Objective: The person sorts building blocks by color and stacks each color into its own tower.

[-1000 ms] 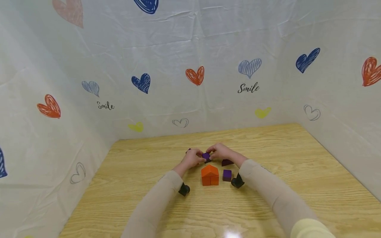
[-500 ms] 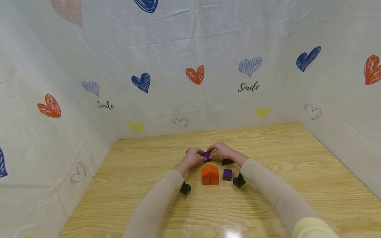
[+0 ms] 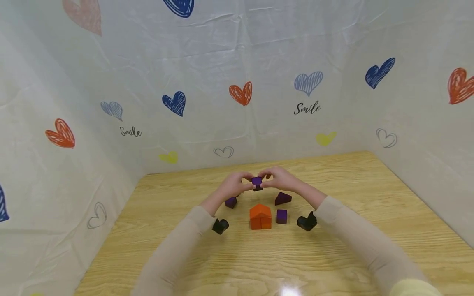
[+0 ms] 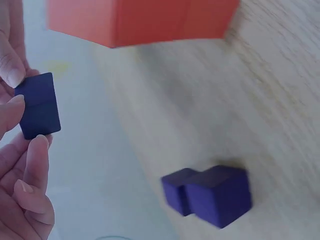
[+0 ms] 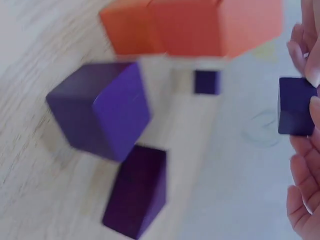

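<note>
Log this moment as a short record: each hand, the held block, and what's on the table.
Left hand: pinches purple block
Right hand: pinches the same block's other side
Height: block appears lifted off the table
Center: orange blocks forming a house shape
Right of orange blocks: purple cube, triangular block behind it
Left of orange blocks: two more purple blocks

Black "Smile" lettering (image 3: 307, 107), twice, on the white heart-patterned sheet (image 3: 207, 49)
</note>
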The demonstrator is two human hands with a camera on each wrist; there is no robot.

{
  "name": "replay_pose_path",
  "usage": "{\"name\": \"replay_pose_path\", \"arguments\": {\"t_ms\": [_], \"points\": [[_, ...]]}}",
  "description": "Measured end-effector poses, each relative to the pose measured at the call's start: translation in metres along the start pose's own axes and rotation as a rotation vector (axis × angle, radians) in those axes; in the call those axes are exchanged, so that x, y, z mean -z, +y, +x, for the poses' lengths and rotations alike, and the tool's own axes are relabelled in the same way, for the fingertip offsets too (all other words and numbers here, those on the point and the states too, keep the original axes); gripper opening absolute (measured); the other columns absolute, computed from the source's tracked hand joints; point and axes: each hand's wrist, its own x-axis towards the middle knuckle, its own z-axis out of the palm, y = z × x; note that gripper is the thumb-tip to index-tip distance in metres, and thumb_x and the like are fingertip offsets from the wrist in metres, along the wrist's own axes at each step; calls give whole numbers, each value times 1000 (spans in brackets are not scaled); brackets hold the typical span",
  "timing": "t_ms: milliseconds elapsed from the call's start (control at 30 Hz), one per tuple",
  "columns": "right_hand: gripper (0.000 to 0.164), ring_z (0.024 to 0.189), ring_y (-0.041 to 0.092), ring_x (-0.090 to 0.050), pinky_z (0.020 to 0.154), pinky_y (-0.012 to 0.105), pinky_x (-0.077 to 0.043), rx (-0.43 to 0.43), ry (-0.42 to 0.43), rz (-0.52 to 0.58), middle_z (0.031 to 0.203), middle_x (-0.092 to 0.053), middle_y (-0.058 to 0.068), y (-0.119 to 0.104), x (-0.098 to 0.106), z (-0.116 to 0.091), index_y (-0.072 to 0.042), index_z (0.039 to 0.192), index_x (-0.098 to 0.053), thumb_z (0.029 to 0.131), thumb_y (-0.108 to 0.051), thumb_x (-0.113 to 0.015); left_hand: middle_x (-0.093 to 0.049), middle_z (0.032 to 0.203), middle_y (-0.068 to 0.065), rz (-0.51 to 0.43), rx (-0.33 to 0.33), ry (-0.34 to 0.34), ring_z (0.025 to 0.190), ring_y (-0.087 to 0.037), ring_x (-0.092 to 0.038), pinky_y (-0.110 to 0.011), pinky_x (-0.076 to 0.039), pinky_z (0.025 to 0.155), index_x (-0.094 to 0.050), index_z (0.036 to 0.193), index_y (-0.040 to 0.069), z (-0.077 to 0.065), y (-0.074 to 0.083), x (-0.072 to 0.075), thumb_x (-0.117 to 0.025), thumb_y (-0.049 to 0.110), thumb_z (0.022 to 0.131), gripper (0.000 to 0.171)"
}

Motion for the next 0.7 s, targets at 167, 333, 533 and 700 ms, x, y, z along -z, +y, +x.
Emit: {"name": "replay_pose_path", "arguments": {"t_ms": [167,333,533,700], "points": [[26,82,16,-53,71,29,-43,55,58,7,101,-66,7,-24,7,-14,-4,106,-65,83,-16,-67,-65,105,-8,60,-97,7,55,-11,-44,-21,-37,52,-65,109,8,-19,18,16,-66,21,84,27],[23,74,12,-51,63,24,-42,122,112,-34,91,-67,4,-49,7,-31,-4,99,-67,80,-16,-71,-66,94,-6,55,-171,16,50,-8,-41,-20,-35,49,-66,105,7,-41,29,22,-68,18,83,24],[22,70,14,-50,57,20,-40,160,109,-9,88,-66,1,-71,-4,-53,-6,98,-66,79,-15,-71,-58,71,1,47,-222,61,50,-6,-36,-18,-30,47,-68,100,8,-74,34,18,-71,17,80,23],[20,68,10,-48,57,18,-40,165,63,-52,88,-65,-1,-77,-15,-69,-7,97,-66,79,-15,-71,-66,87,-1,23,-217,70,49,-4,-38,-19,-35,46,-67,102,7,-96,35,2,-72,18,79,26]]}}
